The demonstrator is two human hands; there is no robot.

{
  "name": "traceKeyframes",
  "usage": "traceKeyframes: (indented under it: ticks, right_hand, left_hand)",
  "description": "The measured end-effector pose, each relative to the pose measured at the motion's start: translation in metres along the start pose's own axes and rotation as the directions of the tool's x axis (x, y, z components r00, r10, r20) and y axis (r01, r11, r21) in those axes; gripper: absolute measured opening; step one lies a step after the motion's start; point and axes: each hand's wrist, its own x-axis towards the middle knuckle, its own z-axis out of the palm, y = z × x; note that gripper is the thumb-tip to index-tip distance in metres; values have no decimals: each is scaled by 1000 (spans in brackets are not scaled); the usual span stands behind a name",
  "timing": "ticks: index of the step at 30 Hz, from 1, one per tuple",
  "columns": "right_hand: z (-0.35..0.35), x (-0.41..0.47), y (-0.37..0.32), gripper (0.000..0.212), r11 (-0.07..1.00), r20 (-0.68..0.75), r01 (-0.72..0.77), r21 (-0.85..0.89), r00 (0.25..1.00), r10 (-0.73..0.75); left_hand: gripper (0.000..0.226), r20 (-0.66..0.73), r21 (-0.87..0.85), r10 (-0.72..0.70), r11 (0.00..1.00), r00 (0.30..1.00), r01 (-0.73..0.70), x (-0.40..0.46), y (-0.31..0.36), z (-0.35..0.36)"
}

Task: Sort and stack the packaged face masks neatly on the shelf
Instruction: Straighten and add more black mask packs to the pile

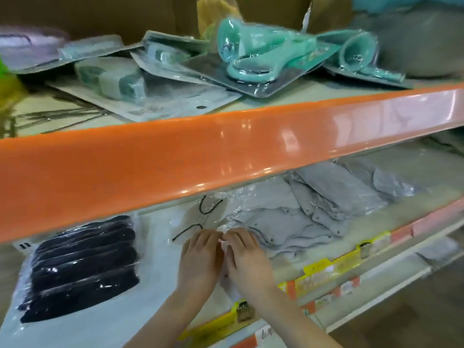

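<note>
Two shelves are in view, one above the other, and the upper shelf has a wide orange front edge [226,151] that hides the far part of the lower shelf [155,292]. On the lower shelf there are three groups of packaged face masks. At the left lies one clear bag of black masks [82,267], where I count about five or six dark masks in a row, though the exact number is hard to see. In the middle lies a clear pack of pale masks with black ear loops [200,217]. To the right is a loose pile of grey mask packs [313,209] in shiny plastic; they overlap too much to count. The left hand [200,259] and the right hand [247,257] lie side by side, touching each other, with the fingers pointing to the far side and resting flat on a thin clear packet [223,237] between the pale pack and the grey pile; whether the fingertips pinch the plastic, I cannot tell. Yellow price labels [326,270] run along the near edge of the lower shelf. On the upper shelf lie several blister packs of teal plastic items [251,61] and some flat packets with grey-green contents [113,79], in disorder and partly blurred.
</note>
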Motion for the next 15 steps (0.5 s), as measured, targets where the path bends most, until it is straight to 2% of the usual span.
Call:
traceKeyframes:
  ticks: [5, 9, 15]
  right_hand:
    - [-24, 1, 40, 31, 999, -30, -46, -29, 999, 45]
    - [-36, 1, 74, 34, 996, -47, -73, -56, 996, 70]
    - [-39, -1, 116, 62, 974, 123, -135, -184, 979, 160]
  left_hand:
    - [36, -61, -20, 45, 999, 997, -46, 15, 38, 20]
    - [39, -42, 36, 47, 998, 998, -45, 26, 58, 38]
    - [38, -59, 56, 53, 997, 997, -49, 35, 82, 61]
